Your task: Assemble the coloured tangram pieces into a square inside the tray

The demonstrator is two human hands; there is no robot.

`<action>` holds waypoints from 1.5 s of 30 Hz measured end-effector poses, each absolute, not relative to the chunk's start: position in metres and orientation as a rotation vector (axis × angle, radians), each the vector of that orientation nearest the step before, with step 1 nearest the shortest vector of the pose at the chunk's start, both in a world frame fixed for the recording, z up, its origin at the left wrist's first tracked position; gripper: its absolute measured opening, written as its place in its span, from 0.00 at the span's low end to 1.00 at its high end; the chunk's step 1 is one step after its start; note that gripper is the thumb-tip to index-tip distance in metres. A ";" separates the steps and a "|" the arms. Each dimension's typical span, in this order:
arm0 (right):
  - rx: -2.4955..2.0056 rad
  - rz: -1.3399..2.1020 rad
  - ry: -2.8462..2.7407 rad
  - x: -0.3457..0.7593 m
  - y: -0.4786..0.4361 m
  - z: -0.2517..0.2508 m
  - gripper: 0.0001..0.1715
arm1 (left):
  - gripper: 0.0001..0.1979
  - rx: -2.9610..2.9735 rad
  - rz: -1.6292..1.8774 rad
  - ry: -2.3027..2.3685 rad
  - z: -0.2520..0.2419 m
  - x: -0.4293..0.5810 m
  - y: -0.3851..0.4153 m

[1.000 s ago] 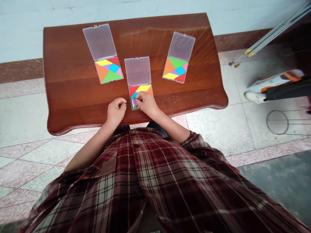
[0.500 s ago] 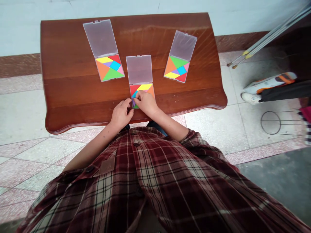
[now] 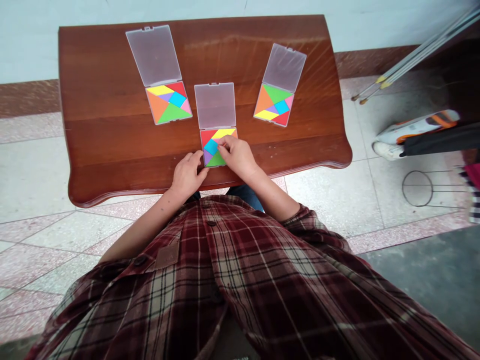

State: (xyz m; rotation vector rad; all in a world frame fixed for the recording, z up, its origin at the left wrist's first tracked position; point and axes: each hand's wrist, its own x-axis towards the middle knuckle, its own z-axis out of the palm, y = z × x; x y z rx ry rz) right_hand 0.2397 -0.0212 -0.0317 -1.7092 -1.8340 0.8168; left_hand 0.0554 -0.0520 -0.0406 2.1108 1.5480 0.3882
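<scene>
Nearest me, an open plastic tangram case [image 3: 215,106] has its clear lid folded back. Red, yellow, blue, purple and green pieces lie flat in its tray, with a blue square [image 3: 211,147] by the middle and a green triangle [image 3: 216,160] along the near side. My left hand [image 3: 187,175] has its fingers apart, the tips at the tray's left edge and near-left corner. Over the tray's right half, my right hand [image 3: 239,156] has thumb and forefinger pinched close to the pieces. Anything between those fingertips is too small to make out. That hand covers part of the orange piece.
Two more open tangram cases lie farther back on the brown wooden table [image 3: 112,145]: a left case [image 3: 168,102] and a right case [image 3: 274,104], both with pieces in their trays. To the right are crutch-like poles [image 3: 405,55], a person's shoe [image 3: 388,151] and a wire hoop [image 3: 417,188].
My right hand has moved right across the near tray, uncovering the blue square and more of the purple and green pieces. My left hand has stayed almost in place at the case's edge.
</scene>
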 end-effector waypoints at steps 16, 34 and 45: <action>-1.775 0.525 -1.476 0.314 -0.043 -0.067 0.11 | 0.20 2.207 0.424 1.522 -0.046 0.043 -0.050; -1.676 0.505 -1.685 0.309 -0.048 -0.075 0.14 | 0.25 2.338 0.280 1.708 -0.044 0.046 -0.049; -1.679 0.504 -1.710 0.309 -0.049 -0.074 0.15 | 0.26 2.301 0.104 1.746 -0.034 0.055 -0.037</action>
